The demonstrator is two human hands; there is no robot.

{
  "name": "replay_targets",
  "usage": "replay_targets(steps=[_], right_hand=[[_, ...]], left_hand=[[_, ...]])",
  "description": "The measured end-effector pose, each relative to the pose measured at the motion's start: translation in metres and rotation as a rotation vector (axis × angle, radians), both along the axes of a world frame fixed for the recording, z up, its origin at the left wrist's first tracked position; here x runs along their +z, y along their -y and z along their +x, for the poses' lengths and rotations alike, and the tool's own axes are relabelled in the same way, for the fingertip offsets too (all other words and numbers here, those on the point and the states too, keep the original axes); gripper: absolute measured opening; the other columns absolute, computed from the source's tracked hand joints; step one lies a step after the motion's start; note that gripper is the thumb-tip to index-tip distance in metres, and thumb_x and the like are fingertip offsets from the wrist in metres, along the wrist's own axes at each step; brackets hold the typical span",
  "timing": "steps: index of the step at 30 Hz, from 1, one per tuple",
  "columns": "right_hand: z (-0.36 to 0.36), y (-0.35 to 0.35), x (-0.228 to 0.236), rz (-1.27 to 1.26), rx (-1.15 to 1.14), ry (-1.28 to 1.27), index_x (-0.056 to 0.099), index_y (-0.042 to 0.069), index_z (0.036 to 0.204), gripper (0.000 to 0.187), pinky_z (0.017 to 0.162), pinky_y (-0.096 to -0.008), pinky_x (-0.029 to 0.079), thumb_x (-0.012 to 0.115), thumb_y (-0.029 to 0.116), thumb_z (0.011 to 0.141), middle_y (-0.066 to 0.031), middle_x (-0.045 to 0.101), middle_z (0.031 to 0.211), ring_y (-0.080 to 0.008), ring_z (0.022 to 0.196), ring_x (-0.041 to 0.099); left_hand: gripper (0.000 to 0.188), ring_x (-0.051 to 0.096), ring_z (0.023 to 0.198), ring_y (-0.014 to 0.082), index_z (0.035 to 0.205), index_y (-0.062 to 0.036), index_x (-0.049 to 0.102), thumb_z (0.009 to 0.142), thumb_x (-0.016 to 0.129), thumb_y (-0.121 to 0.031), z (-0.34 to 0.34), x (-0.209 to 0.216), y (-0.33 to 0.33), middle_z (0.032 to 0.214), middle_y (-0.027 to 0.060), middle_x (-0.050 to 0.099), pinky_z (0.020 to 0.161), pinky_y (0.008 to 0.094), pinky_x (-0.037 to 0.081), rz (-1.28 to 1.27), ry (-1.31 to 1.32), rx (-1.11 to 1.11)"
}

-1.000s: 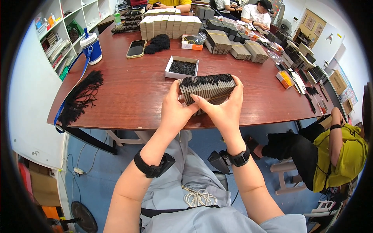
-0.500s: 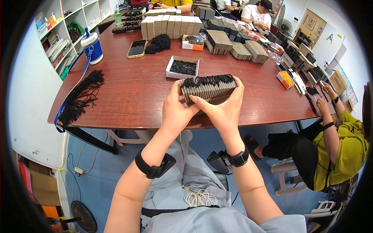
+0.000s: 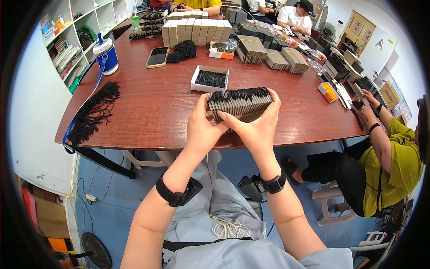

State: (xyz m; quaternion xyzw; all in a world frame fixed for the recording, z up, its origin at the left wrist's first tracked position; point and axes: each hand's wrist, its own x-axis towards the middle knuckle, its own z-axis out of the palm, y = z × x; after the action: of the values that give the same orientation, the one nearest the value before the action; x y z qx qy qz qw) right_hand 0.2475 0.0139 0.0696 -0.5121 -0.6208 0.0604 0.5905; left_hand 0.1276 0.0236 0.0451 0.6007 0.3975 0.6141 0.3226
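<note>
A stack of thin grey cards (image 3: 242, 106) with black cord loops along its top edge is held upright over the table's near edge. My left hand (image 3: 204, 123) grips its left end, and my right hand (image 3: 262, 123) grips the right end. Both thumbs meet on the stack's near face; some fingers are hidden behind it. Just beyond the stack is an open white box (image 3: 194, 84) with small black pieces inside. A bundle of black cords (image 3: 182, 51) lies farther off, beside a phone (image 3: 157, 57).
Stacks of grey cards (image 3: 256, 49) and pale cards (image 3: 197, 31) stand across the far side of the table (image 3: 148, 103). At left are a blue and white jug (image 3: 106, 56) and black tassels (image 3: 96, 112). A co-worker in a yellow-green top (image 3: 392, 161) sits at right, handling things on the table.
My hands and the card stack have barely moved. The co-worker at right has shifted both hands, one now beside a grey piece near the table's right side.
</note>
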Motion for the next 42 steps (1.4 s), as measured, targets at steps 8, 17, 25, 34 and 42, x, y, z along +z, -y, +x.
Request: replay_targets(steps=[8,17,25,34,42], right_hand=[[0.002,0.002,0.007,0.086,0.002,0.106,0.025,-0.001,0.122,0.099,0.09,-0.0416,0.032,0.08,0.034,0.047,-0.0219,0.036,0.113,-0.0331,0.105,0.04],[0.019,-0.012,0.075,0.161,0.598,0.765,0.055,0.008,0.106,0.053,0.086,-0.0379,0.038,0.072,0.016,0.056,-0.0127,0.052,0.105,-0.0296,0.1,0.048],[0.017,-0.026,0.078,-0.057,0.881,0.721,0.058,0.002,0.097,0.04,0.075,-0.0323,0.045,0.071,0.015,0.062,-0.0124,0.06,0.09,-0.027,0.082,0.058],[0.016,-0.031,0.071,-0.076,0.83,0.692,0.059,0.002,0.093,0.036,0.072,-0.0308,0.045,0.071,0.017,0.063,-0.0121,0.061,0.088,-0.025,0.081,0.058],[0.019,-0.03,0.069,-0.104,0.758,0.671,0.058,0.003,0.094,0.04,0.069,-0.0288,0.045,0.073,0.022,0.062,-0.0092,0.061,0.085,-0.0224,0.079,0.059]], left_hand=[[0.044,0.06,0.084,0.0184,0.103,-0.0019,0.045,0.065,0.066,-0.003,0.002,0.007,0.008,0.092,0.0099,0.059,0.073,0.0291,0.049,0.0,-0.016,0.028],[0.044,0.056,0.092,0.02,0.103,0.0002,0.051,0.063,0.068,-0.006,-0.018,0.015,0.018,0.102,0.0088,0.054,0.075,0.029,0.047,0.127,-0.266,-0.047],[0.039,0.056,0.085,0.017,0.099,0.0015,0.056,0.065,0.07,-0.01,-0.032,0.025,0.027,0.095,0.0093,0.057,0.074,0.028,0.046,0.154,-0.206,0.055],[0.032,0.058,0.082,0.0133,0.093,0.0014,0.062,0.064,0.071,-0.004,-0.047,0.042,0.022,0.089,0.0098,0.061,0.073,0.0254,0.047,0.071,-0.234,-0.041],[0.028,0.057,0.076,0.0088,0.091,0.0041,0.062,0.064,0.069,-0.002,-0.056,0.065,0.018,0.084,0.0086,0.063,0.067,0.0219,0.047,-0.066,-0.048,-0.248]])
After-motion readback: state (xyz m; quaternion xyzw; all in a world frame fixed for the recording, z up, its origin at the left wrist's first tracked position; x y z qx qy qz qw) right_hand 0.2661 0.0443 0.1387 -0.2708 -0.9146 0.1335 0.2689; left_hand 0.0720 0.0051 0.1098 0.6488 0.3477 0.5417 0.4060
